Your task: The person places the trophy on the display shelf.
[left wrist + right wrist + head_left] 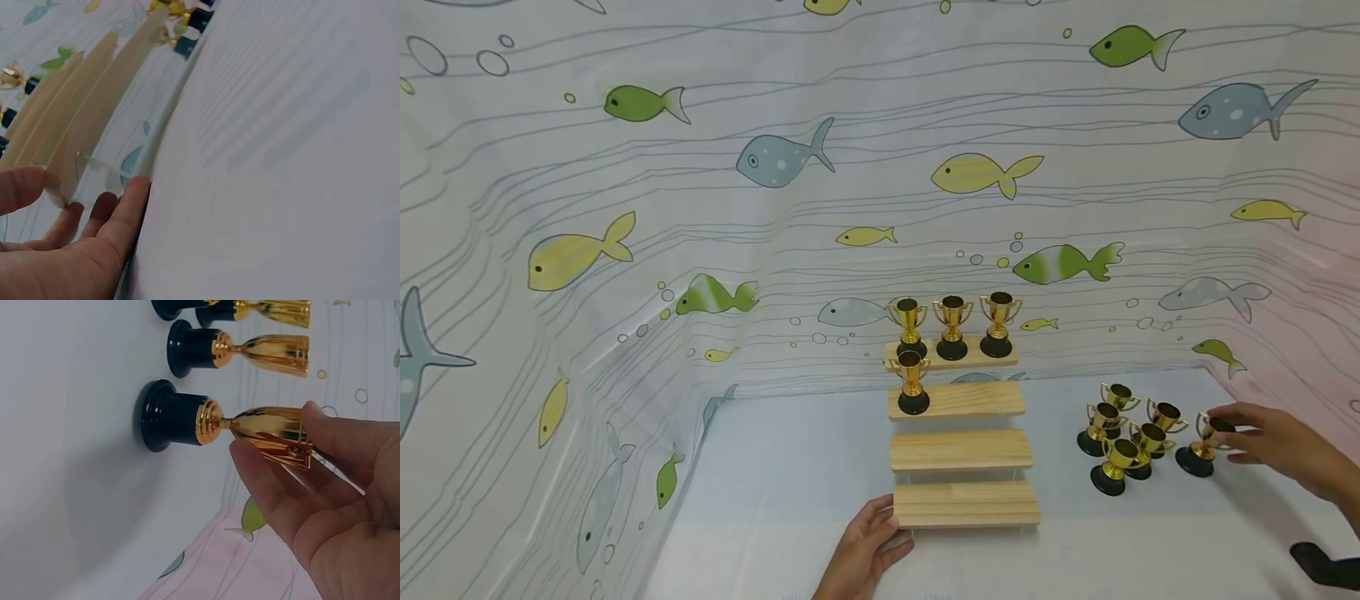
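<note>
A tiered wooden display stand [966,504] has its lowest step's left end held by my left hand [863,546]. In the left wrist view the thumb [22,187] lies against the step's end, with the other fingers below it. At the right, my right hand [1292,446] grips a gold trophy cup [1206,442] by its bowl. The right wrist view shows that trophy [181,419] upright, its black base at the table surface; whether it is lifted I cannot tell. Three trophies [952,325] stand on the top step, and one trophy [913,383] on the step below, at its left end.
Several more gold trophies [1122,458] stand in a cluster between the stand and my right hand. The white table [775,467] meets a fish-patterned cloth backdrop [790,250] behind and at both sides. A black object [1322,567] shows at the lower right edge.
</note>
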Tool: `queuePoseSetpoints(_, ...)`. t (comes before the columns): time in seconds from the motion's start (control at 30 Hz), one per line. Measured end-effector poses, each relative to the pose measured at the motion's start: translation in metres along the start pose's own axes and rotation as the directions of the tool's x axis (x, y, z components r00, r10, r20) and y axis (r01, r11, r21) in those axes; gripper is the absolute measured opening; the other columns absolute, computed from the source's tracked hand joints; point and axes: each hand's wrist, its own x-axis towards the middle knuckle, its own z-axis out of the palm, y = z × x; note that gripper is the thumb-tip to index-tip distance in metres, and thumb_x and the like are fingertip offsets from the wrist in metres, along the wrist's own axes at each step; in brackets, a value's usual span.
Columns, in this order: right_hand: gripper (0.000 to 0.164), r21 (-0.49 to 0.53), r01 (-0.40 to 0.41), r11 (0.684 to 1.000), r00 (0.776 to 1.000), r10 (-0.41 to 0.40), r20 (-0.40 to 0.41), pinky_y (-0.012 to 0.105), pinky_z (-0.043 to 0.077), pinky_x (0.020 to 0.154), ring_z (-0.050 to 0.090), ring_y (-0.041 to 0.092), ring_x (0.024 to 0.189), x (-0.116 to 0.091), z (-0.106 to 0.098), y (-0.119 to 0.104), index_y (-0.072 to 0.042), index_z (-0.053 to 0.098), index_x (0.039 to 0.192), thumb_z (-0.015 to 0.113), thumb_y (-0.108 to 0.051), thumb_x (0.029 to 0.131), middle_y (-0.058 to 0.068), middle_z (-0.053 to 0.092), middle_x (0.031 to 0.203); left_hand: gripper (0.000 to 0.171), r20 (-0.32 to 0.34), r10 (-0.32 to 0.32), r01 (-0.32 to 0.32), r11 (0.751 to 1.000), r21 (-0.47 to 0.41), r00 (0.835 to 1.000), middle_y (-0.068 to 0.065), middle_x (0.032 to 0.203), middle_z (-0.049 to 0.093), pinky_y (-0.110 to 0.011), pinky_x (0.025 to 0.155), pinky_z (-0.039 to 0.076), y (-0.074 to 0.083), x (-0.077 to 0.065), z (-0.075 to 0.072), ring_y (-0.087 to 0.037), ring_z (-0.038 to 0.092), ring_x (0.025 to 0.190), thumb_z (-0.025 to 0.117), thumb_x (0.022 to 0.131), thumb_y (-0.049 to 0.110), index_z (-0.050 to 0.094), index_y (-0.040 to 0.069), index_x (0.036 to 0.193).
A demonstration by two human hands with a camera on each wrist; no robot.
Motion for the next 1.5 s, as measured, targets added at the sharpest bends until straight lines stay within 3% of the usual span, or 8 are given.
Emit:
queuePoseSetpoints(0.4, 0.056, -0.048, -0.003, 0.999, 1.000, 0.002, -0.028, 0.036, 0.059, 0.070, 0.061, 0.039, 0.095, -0.008, -0.014, -0.017, 0.016, 0.034, 0.130, 0.059, -0.016, 0.090, 0.040, 0.044, 0.123, 0.059, 0.010, -0.010, 0.010, 1.000, 0.013, 1.000, -0.013, 0.134, 0.045, -0.042, 0.101, 0.046, 0.000, 0.001, -0.001, -0.021, 0.053, 0.117, 0.057, 0.093, 0.029, 0.030, 0.004, 0.140)
queuePoseSetpoints(0.7, 0.062, -0.115, -0.003, 0.993, 1.000, -0.001, -0.031, 0.034, 0.059, 0.068, 0.061, 0.038, 0.095, -0.013, -0.029, -0.033, 0.013, 0.033, 0.132, 0.060, -0.023, 0.090, 0.038, 0.046, 0.122, 0.062, -0.001, -0.005, 0.005, 1.000, -0.003, 1.000, -0.011, 0.127, 0.046, -0.042, 0.102, 0.045, 0.001, -0.002, 0.000, -0.017, 0.053, 0.110, 0.058, 0.093, 0.028, 0.029, 0.002, 0.140)
queuePoseSetpoints(1.0, 0.059, -0.197, 0.043, 0.979, 0.996, -0.058, -0.069, 0.033, 0.059, 0.067, 0.063, 0.034, 0.091, -0.020, -0.037, -0.060, 0.008, 0.037, 0.132, 0.062, -0.024, 0.089, 0.035, 0.051, 0.118, 0.062, 0.004, 0.003, -0.003, 1.000, 0.017, 1.000, -0.013, 0.134, 0.044, -0.043, 0.101, 0.046, 0.003, -0.001, 0.001, -0.020, 0.053, 0.116, 0.057, 0.093, 0.030, 0.029, 0.003, 0.141)
queuePoseSetpoints(1.33, 0.049, -0.272, 0.131, 0.953, 0.986, -0.153, -0.061, 0.033, 0.059, 0.065, 0.064, 0.031, 0.090, -0.021, -0.049, -0.095, 0.005, 0.041, 0.131, 0.057, -0.022, 0.093, 0.030, 0.055, 0.115, 0.062, 0.009, 0.005, -0.005, 1.000, 0.011, 1.000, -0.013, 0.134, 0.043, -0.042, 0.101, 0.046, 0.001, 0.001, 0.000, -0.020, 0.053, 0.116, 0.057, 0.093, 0.031, 0.029, 0.003, 0.141)
queuePoseSetpoints(1.5, 0.047, -0.246, 0.170, 0.954, 0.981, -0.187, -0.045, 0.032, 0.059, 0.068, 0.065, 0.018, 0.087, -0.022, -0.051, -0.113, 0.002, 0.043, 0.130, 0.054, -0.026, 0.095, 0.026, 0.055, 0.118, 0.062, 0.014, -0.002, 0.002, 1.000, -0.001, 1.000, -0.011, 0.130, 0.044, -0.042, 0.101, 0.046, 0.002, -0.001, -0.001, -0.018, 0.052, 0.112, 0.057, 0.093, 0.029, 0.028, 0.003, 0.141)
